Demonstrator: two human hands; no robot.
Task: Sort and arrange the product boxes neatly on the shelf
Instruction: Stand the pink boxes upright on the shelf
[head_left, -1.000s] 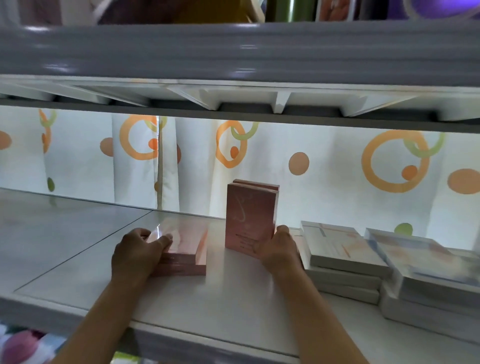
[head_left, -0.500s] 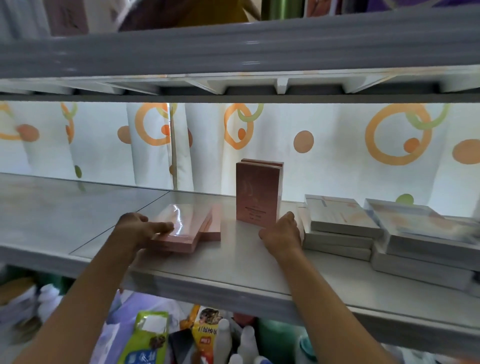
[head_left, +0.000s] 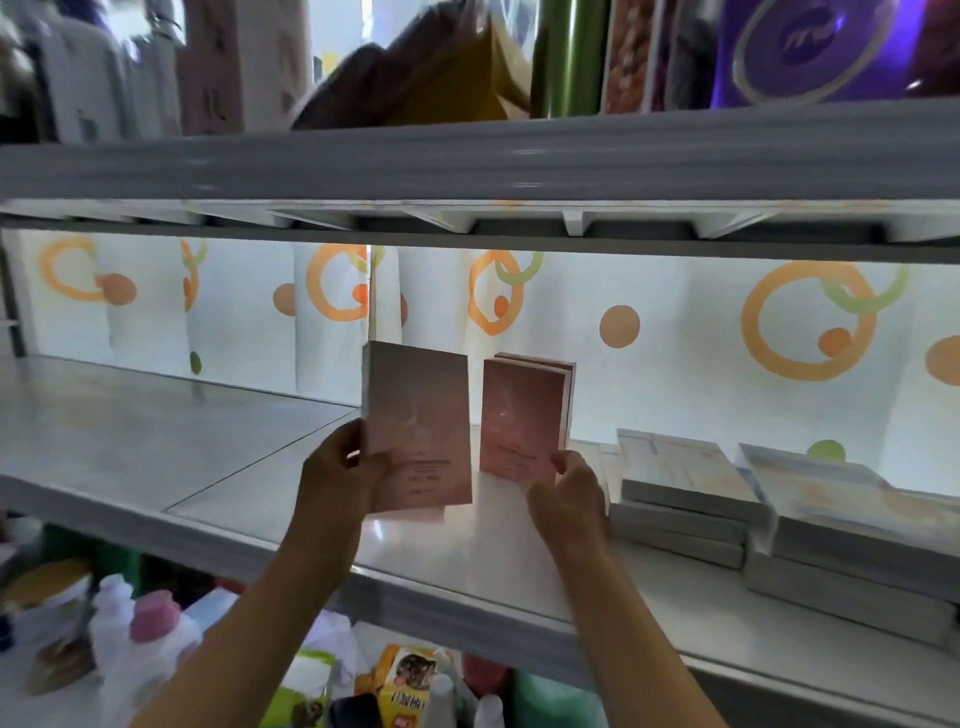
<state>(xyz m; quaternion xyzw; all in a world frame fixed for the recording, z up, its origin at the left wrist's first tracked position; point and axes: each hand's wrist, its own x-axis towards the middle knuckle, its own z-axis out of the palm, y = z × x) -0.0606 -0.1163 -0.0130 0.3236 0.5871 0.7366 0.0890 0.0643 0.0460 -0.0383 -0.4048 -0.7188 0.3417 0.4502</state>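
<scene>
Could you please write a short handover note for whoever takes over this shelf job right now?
Left hand: grips a pink box by its lower left edge, upright, its bottom edge at the shelf.
Right hand: fingers on the lower corner of the standing pink boxes, steadying them.
White boxes: flat stacks at the right of the shelf.
Done: two pink boxes, by the look of it, stand upright side by side against each other.
Left: probably set the held box upright beside them and square up the row; whether the white stacks need sorting is unclear.
</scene>
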